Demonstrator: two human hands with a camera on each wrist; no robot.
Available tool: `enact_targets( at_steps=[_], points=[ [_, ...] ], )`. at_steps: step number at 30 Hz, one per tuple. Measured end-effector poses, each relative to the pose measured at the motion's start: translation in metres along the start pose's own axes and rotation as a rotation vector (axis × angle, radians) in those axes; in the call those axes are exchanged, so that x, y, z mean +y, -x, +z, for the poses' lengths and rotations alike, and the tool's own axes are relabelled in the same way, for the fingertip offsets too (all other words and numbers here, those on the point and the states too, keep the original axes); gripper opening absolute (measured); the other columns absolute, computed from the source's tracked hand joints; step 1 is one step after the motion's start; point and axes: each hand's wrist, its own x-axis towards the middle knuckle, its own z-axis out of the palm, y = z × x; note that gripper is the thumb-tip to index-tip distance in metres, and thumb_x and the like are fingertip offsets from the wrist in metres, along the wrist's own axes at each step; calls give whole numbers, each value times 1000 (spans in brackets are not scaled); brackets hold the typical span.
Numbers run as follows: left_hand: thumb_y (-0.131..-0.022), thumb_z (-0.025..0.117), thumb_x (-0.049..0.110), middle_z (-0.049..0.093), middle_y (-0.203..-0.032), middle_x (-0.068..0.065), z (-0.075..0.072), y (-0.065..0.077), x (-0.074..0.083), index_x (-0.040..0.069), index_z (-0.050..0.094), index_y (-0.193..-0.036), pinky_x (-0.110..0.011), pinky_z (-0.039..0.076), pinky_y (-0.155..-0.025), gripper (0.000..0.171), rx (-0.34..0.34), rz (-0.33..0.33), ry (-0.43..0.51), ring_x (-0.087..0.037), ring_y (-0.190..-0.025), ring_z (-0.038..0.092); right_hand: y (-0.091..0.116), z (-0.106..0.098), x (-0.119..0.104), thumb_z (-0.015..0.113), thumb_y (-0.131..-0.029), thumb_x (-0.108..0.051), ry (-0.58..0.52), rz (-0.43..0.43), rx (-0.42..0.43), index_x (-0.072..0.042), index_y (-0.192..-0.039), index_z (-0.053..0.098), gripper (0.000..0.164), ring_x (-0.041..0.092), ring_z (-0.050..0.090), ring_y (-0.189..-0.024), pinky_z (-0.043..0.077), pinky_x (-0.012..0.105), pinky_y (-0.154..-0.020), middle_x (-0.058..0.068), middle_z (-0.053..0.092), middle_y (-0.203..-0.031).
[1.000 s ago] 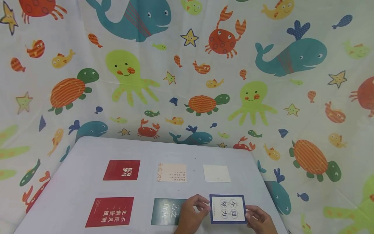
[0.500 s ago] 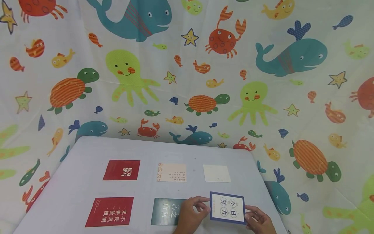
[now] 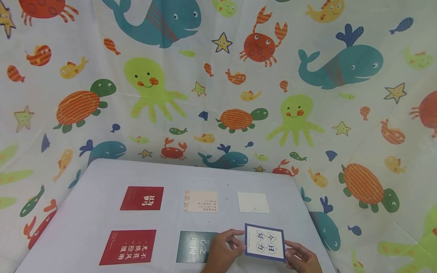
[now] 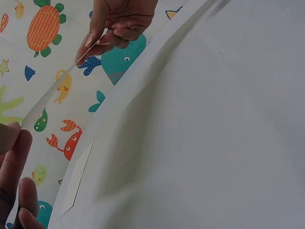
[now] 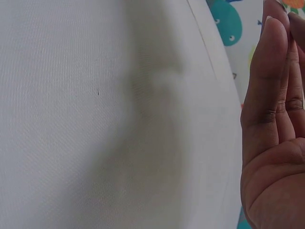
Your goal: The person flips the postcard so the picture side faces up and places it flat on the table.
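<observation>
A blue-bordered white card with four circled blue characters hangs between my two hands in the head view. My left hand pinches its left edge between thumb and fingers. At the opposite edge, my right hand grips it the same way. Seen nearly edge-on in the left wrist view, the card is raised above the table and slightly bent. The right wrist view shows the right hand with its fingertips cut off by the frame. Partly behind the left hand lies a green card.
On the white table lie a red card at back left, a cream card, a plain white card and a larger red card at front left. Behind hangs a curtain printed with sea animals.
The card has tilted, its right side dropping relative to its left, and has shifted slightly left. Both hands keep their hold and move little. The other cards stay where they were.
</observation>
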Motion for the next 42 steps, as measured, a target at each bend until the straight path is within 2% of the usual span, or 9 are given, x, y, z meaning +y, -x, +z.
enact_targets(
  at_steps=[8, 14, 20, 26, 32, 42],
  points=[
    [-80, 88, 14, 76, -75, 12, 2, 0, -8, 22, 79, -117, -22, 45, -66, 38, -21, -44, -40, -3, -67, 58, -5, 0, 8, 87, -88, -28, 27, 2, -24, 5, -139, 64, 64, 26, 74, -84, 62, 34, -74, 9, 78, -98],
    [-80, 88, 13, 76, -74, 13, 1, 0, -13, 18, 79, -117, -21, 46, -62, 38, -23, -29, -63, -2, -64, 57, -9, 1, 13, 89, -85, -31, 57, 5, -48, 5, -141, 63, 71, 24, 73, -88, 62, 34, -75, 9, 78, -100],
    [-79, 89, 15, 76, -74, 13, 2, 2, -18, 19, 79, -117, -22, 44, -58, 39, -18, -40, -94, -3, -62, 55, -11, 2, 17, 92, -82, -29, 60, 20, -51, 5, -138, 65, 71, 24, 73, -88, 62, 34, -74, 8, 78, -98],
    [-79, 89, 15, 74, -73, 17, 6, 1, -23, 20, 79, -117, -22, 44, -57, 39, -8, -71, -136, -4, -60, 55, -11, 3, 18, 89, -86, -27, 92, -15, -70, 6, -139, 64, 67, 24, 74, -88, 62, 34, -75, 9, 79, -99],
    [-79, 89, 15, 74, -73, 17, 10, 0, -26, 20, 80, -115, -23, 44, -58, 38, 13, -105, -175, -4, -62, 57, -11, 5, 18, 86, -87, -26, 132, -31, -46, 6, -137, 65, 63, 24, 74, -86, 62, 35, -74, 10, 79, -97],
    [-78, 89, 12, 74, -73, 14, 18, 0, -28, 16, 80, -114, -23, 47, -58, 38, 46, -132, -173, -5, -61, 60, -16, 8, 21, 87, -87, -30, 175, -31, -41, 4, -135, 67, 62, 24, 76, -87, 63, 39, -76, 11, 80, -97]
  ],
)
